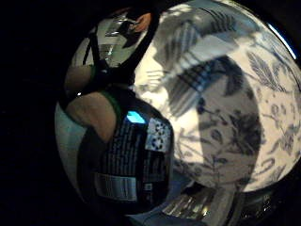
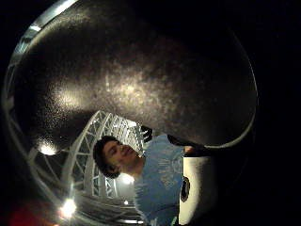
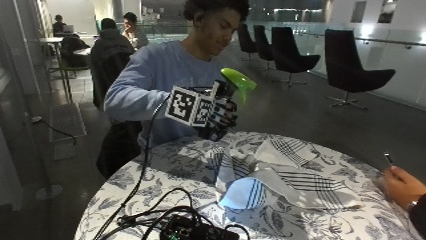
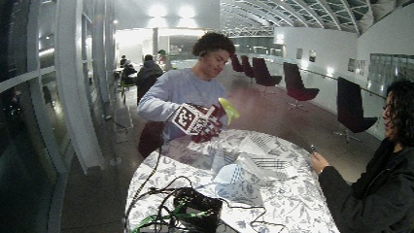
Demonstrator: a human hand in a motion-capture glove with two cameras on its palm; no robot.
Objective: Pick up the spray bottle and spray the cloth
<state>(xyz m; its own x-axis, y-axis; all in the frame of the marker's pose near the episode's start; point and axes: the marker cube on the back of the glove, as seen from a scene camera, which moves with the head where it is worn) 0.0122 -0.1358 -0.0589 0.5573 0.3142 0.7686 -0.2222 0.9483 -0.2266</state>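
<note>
Above floral table (image 3: 166,175), right hand (image 3: 216,117) holds spray bottle (image 3: 236,82) near cloth (image 3: 279,175).

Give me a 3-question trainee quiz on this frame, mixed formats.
1. True or false: the spray bottle is standing on the table.
2. What does the gloved right hand hold? A) phone B) spray bottle C) cloth
3. Fill in: the striped cloth lies on the ____.

Key: 1 false, the bottle is held up in the air above the table; 2 B, fingers curled round the bottle; 3 table.
</note>
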